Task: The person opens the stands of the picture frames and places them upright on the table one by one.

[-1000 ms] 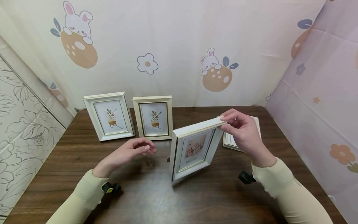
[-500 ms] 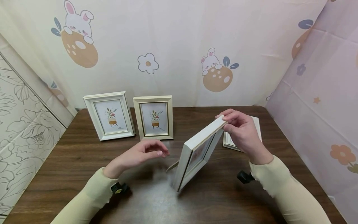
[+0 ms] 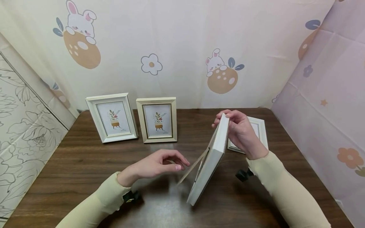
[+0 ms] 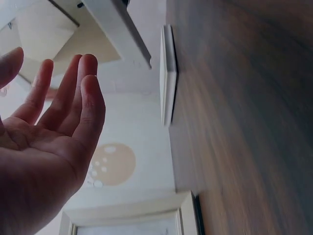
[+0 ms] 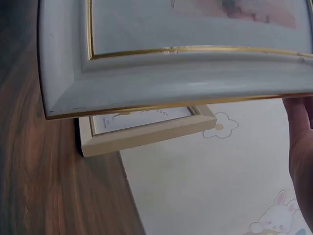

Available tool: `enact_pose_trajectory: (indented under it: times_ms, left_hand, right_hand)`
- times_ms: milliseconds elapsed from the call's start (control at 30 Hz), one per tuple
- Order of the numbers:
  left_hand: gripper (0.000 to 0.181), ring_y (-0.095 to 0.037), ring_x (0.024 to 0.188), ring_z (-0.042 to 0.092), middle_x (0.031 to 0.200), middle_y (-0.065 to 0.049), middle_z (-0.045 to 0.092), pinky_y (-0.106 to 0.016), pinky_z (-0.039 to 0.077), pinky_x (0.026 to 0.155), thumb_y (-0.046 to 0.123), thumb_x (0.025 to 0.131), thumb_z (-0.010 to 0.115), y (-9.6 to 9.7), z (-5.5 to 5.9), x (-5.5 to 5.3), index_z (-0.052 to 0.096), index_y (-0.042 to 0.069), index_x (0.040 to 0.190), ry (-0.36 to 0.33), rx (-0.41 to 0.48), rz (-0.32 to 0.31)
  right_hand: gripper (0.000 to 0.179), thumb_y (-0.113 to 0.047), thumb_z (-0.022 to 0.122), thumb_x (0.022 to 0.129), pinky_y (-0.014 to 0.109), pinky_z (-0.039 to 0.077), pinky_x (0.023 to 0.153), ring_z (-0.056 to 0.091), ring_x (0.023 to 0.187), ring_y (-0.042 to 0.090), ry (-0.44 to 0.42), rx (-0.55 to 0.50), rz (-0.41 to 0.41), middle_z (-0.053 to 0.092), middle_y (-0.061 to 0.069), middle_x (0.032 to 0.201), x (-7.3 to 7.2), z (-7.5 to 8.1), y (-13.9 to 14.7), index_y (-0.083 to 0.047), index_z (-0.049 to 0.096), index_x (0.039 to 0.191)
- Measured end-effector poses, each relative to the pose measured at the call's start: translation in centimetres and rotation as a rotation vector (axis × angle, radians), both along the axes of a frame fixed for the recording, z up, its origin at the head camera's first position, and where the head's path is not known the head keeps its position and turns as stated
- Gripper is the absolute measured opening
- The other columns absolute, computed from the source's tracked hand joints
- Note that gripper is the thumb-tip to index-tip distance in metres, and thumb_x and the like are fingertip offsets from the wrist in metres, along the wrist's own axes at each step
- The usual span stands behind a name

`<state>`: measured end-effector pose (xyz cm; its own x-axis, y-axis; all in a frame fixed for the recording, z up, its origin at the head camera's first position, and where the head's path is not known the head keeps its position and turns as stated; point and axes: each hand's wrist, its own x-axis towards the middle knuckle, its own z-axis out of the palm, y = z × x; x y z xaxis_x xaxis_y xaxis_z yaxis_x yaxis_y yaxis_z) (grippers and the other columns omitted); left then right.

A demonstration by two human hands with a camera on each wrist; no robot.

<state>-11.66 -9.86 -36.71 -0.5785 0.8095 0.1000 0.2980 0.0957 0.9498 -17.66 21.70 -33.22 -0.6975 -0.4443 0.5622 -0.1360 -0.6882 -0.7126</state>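
Head view: the right hand (image 3: 240, 131) is pinching a white frame (image 3: 209, 167) near its top, holding it tilted over the table (image 3: 71, 177), nearly edge-on, its front hidden. The right wrist view is cutting off its picture. The left hand (image 3: 158, 163) is curving loosely, holding nothing, beside the back stand (image 3: 191, 172); whether fingertips are touching it, I cannot tell. The right hand is partly covering another frame (image 3: 260, 126).

Held frame (image 3: 208, 171): front hidden in head view. Lying frame (image 3: 260, 127) partly behind right grip (image 3: 241, 133).
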Motion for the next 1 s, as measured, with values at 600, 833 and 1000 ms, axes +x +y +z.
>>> enact_pose_trajectory:
  times_ms: [600, 833, 1000]
  left_hand:
    - [0.016, -0.030, 0.086, 0.065, 0.094, -0.004, 0.067, -0.036, 0.057, 0.079, 0.011, 0.097, 0.064, 3.0, -0.1, 0.5, 0.062, 0.000, 0.108, -0.111, 0.036, 0.029]
    - [0.019, -0.015, 0.086, 0.067, 0.091, -0.003, 0.069, -0.031, 0.056, 0.076, 0.014, 0.092, 0.070, 3.2, 0.2, 0.8, 0.061, 0.005, 0.106, -0.119, 0.023, 0.089]
    - [0.024, -0.019, 0.093, 0.068, 0.096, -0.005, 0.069, -0.037, 0.056, 0.083, 0.016, 0.089, 0.074, 3.2, 0.3, 0.9, 0.061, 0.007, 0.108, -0.111, 0.019, 0.103]
  right_hand:
    - [0.016, -0.002, 0.061, 0.096, 0.039, 0.053, 0.089, 0.065, 0.095, 0.026, -0.140, -0.053, 0.105, 0.068, 0.014, 0.106, -3.5, -0.8, -1.1, -0.006, 0.075, 0.099]
    - [0.017, -0.004, 0.060, 0.096, 0.037, 0.052, 0.089, 0.064, 0.096, 0.025, -0.138, -0.071, 0.135, 0.068, 0.013, 0.107, -4.2, -1.4, -1.3, -0.008, 0.076, 0.100]
    - [0.014, -0.009, 0.062, 0.095, 0.035, 0.054, 0.086, 0.065, 0.092, 0.024, -0.181, -0.065, 0.123, 0.069, 0.013, 0.103, -4.4, -1.5, -1.3, -0.009, 0.076, 0.095]
